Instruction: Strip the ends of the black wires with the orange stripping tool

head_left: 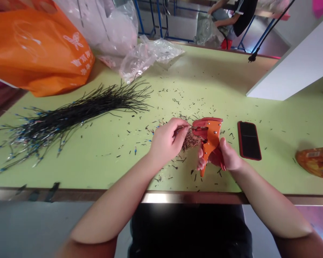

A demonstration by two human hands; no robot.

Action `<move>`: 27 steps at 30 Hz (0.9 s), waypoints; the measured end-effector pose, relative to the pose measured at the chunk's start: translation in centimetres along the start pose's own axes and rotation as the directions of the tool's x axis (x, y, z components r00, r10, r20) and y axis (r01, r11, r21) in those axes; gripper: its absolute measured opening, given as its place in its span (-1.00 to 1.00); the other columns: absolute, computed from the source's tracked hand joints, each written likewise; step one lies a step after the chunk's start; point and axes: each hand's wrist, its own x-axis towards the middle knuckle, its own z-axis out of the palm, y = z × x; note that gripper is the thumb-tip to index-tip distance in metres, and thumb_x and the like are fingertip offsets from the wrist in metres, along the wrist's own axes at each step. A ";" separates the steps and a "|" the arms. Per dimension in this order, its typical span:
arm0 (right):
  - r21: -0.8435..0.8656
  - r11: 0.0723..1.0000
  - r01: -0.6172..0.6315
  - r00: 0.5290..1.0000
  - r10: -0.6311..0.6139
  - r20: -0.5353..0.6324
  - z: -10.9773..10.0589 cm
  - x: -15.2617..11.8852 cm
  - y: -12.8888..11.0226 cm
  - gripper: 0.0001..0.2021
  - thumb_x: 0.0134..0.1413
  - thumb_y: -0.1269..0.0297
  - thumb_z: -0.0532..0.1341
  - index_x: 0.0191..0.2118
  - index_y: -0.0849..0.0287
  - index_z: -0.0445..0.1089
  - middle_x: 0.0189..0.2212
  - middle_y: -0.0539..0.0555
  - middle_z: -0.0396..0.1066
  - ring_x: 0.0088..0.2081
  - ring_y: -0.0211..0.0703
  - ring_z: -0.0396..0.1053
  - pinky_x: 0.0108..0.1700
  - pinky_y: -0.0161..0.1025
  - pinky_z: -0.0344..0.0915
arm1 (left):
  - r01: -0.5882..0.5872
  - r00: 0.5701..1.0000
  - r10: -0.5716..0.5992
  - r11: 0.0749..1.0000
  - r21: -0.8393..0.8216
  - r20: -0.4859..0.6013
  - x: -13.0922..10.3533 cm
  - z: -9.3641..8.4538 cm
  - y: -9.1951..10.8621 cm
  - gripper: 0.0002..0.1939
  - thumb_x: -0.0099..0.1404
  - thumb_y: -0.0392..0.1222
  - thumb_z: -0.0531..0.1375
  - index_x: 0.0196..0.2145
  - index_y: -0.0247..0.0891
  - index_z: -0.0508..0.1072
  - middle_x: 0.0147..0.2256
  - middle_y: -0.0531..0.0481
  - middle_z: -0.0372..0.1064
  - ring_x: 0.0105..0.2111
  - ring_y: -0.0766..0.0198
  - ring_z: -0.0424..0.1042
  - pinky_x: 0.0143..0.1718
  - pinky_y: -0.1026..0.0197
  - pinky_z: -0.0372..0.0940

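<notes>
The right hand (230,157) grips an orange tool (213,134); the left hand (164,142) pinches, perhaps, a wire at its mouth. Squeezing calls for steady alignment.

One left hand (165,143) and one right hand (231,157) are counted. One orange tool (213,134), one thin strand (190,127), one phone (249,140), one orange bag (40,48), one amber container (316,162), one black plug (252,57) and one white panel (293,64) are recorded. One table (220,86) is noted in front, with three dark strips (52,192). One bundle of black wires (88,105) is found — dozens, not individually countable. One pile of copper-coloured scraps (191,140) is logged; many loose clippings (175,167) are observed — exact number undetermined. One other person (244,16) is seen.
</notes>
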 end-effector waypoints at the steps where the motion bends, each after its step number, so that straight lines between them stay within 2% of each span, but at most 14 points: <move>1: 0.004 1.000 -0.001 1.000 0.001 -0.017 0.1 0.0 -0.1 -0.29 0.25 -0.44 0.12 -0.13 0.24 0.53 -0.38 0.10 0.52 -0.30 -0.08 0.59 -0.18 -0.12 0.59 | -0.003 1.000 0.003 1.000 -0.002 -0.010 0.0 0.0 0.0 -0.89 0.47 -0.22 0.15 -0.20 -0.23 0.47 -0.45 0.07 0.52 -0.56 0.40 0.38 -0.50 0.31 0.24; 8: -0.085 0.996 -0.023 0.987 0.009 -0.161 0.8 0.4 0.2 -0.38 0.25 -0.39 0.18 -0.37 0.18 0.43 -0.59 -0.03 0.37 -0.56 -0.23 0.41 -0.40 -0.23 0.50 | -0.031 0.999 0.031 0.999 0.009 -0.024 0.1 0.0 0.0 -0.92 0.46 -0.25 0.16 -0.24 -0.22 0.44 -0.49 0.12 0.49 -0.59 0.43 0.35 -0.52 0.35 0.21; 15: -0.201 0.978 0.056 0.941 -0.119 -0.318 2.4 1.1 1.4 -0.40 0.24 -0.33 0.23 -0.50 0.13 0.29 -0.68 -0.14 0.17 -0.68 -0.33 0.17 -0.59 -0.32 0.28 | 0.013 0.999 -0.018 0.988 0.156 0.034 0.1 -0.2 0.2 -0.89 0.49 -0.23 0.10 -0.25 -0.19 0.38 -0.57 0.17 0.35 -0.62 0.38 0.29 -0.52 0.29 0.11; 18: -0.235 0.964 0.122 0.922 -0.198 -0.333 2.8 1.4 1.9 -0.40 0.24 -0.33 0.23 -0.52 0.12 0.25 -0.71 -0.15 0.14 -0.71 -0.34 0.09 -0.65 -0.34 0.17 | 0.008 0.999 -0.013 0.992 0.126 0.033 0.1 -0.2 0.4 -0.88 0.49 -0.25 0.09 -0.27 -0.18 0.36 -0.60 0.20 0.25 -0.65 0.41 0.22 -0.54 0.31 0.09; 21: -0.256 0.954 0.155 0.922 -0.233 -0.308 3.1 1.4 1.9 -0.38 0.20 -0.41 0.20 -0.46 0.12 0.36 -0.69 -0.12 0.18 -0.70 -0.30 0.12 -0.64 -0.29 0.21 | -0.033 0.999 0.033 0.999 0.032 0.004 0.1 -0.3 0.7 -0.87 0.49 -0.27 0.10 -0.27 -0.17 0.34 -0.60 0.21 0.21 -0.65 0.44 0.18 -0.58 0.34 0.07; 23: -0.246 0.948 0.204 0.916 -0.273 -0.294 3.3 1.0 1.1 -0.38 0.16 -0.44 0.20 -0.40 0.11 0.44 -0.67 -0.10 0.23 -0.69 -0.26 0.16 -0.63 -0.26 0.25 | -0.075 0.997 0.074 0.997 -0.024 -0.019 0.3 -0.6 0.3 -0.89 0.50 -0.28 0.10 -0.25 -0.17 0.35 -0.56 0.19 0.25 -0.63 0.44 0.19 -0.58 0.35 0.08; 25: -0.250 0.911 0.329 0.853 -0.400 -0.335 3.2 0.3 -0.6 -0.44 0.15 -0.38 0.26 -0.42 0.09 0.45 -0.66 -0.09 0.21 -0.67 -0.23 0.19 -0.62 -0.23 0.27 | -0.066 0.993 0.059 0.996 -0.065 -0.101 0.9 -1.1 -0.6 -0.90 0.51 -0.26 0.11 -0.23 -0.16 0.35 -0.52 0.16 0.28 -0.62 0.43 0.19 -0.59 0.34 0.09; 26: -0.277 0.853 0.443 0.761 -0.521 -0.387 3.0 -0.1 -1.7 -0.47 0.16 -0.32 0.28 -0.48 0.07 0.41 -0.68 -0.10 0.14 -0.67 -0.24 0.17 -0.60 -0.24 0.27 | -0.036 0.985 0.021 0.996 -0.081 -0.171 1.4 -1.4 -1.3 -0.90 0.52 -0.23 0.11 -0.23 -0.15 0.34 -0.51 0.16 0.26 -0.62 0.43 0.18 -0.60 0.33 0.07; 27: -0.288 0.811 0.509 0.658 -0.582 -0.478 2.7 -0.5 -2.8 -0.48 0.15 -0.30 0.29 -0.51 0.06 0.38 -0.68 -0.12 0.07 -0.66 -0.25 0.13 -0.55 -0.23 0.29 | 0.016 0.962 -0.041 0.995 -0.095 -0.269 1.8 -1.7 -2.0 -0.89 0.53 -0.20 0.11 -0.23 -0.14 0.33 -0.53 0.17 0.21 -0.63 0.42 0.12 -0.63 0.33 0.02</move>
